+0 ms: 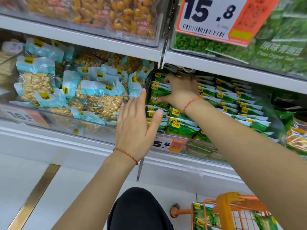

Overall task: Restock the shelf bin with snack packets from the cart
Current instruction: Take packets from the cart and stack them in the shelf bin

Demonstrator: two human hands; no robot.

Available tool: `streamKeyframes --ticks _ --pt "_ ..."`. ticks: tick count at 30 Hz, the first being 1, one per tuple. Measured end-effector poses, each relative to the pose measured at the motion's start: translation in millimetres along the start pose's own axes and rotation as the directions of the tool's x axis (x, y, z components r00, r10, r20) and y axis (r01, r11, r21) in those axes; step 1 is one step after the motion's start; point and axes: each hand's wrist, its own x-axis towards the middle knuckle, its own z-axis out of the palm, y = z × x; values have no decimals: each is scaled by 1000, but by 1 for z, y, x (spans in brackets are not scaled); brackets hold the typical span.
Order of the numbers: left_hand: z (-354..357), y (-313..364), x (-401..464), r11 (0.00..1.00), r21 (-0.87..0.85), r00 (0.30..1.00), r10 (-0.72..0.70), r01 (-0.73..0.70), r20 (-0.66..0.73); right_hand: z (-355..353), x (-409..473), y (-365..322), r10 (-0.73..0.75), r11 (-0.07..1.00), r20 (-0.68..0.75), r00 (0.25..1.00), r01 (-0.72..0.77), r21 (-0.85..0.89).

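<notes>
The right hand (181, 90) reaches into the shelf bin (232, 156) of green snack packets (182, 128), its thumb and fingers curled round an upright green packet (160, 92) at the bin's left end, holding it against the stacked rows behind. The left hand (137, 128) hovers just in front of the bin's left edge, fingers straight and close together, thumb spread toward the packets, holding nothing; whether it touches the bin I cannot tell. To the left sits a neighbouring bin of blue-topped nut packets (99, 97). Below right, the orange cart (229, 208) carries more green packets (204, 216), well apart from both hands.
</notes>
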Motion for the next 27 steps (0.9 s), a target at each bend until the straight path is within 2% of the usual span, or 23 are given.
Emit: streamKeyframes --ticks 6,9,13,16,18,20,24,25,27 --pt "0 -1 0 1000 8 1000 10 -10 -2 -2 -12 1 0 996 -75 997 7 92" --pt "0 -2 1 1000 15 1000 14 -14 -2 -3 -16 4 -44 998 -137 990 51 46" --pt "0 -2 1 1000 19 1000 22 -22 -2 -2 -14 5 -47 996 30 998 50 -80" --pt "-1 -2 1 1000 19 1000 21 -21 1 -8 -21 7 -55 998 87 995 53 16" --pt "-2 -2 1 999 25 1000 20 -20 3 -16 -38 11 -65 990 12 998 63 124" --pt "-4 -1 2 1000 24 1000 19 -19 20 -26 -66 18 -112 979 -95 989 126 159" --pt "-12 9 -2 999 32 999 -18 17 42 -37 -149 49 -167 928 -209 964 225 296" --pt "-14 15 -7 999 47 1000 7 -8 18 -37 -173 61 -157 915 -257 954 238 326" --pt "-14 37 -23 987 46 988 154 -153 -12 -35 -221 87 -122 898 -343 931 251 362"
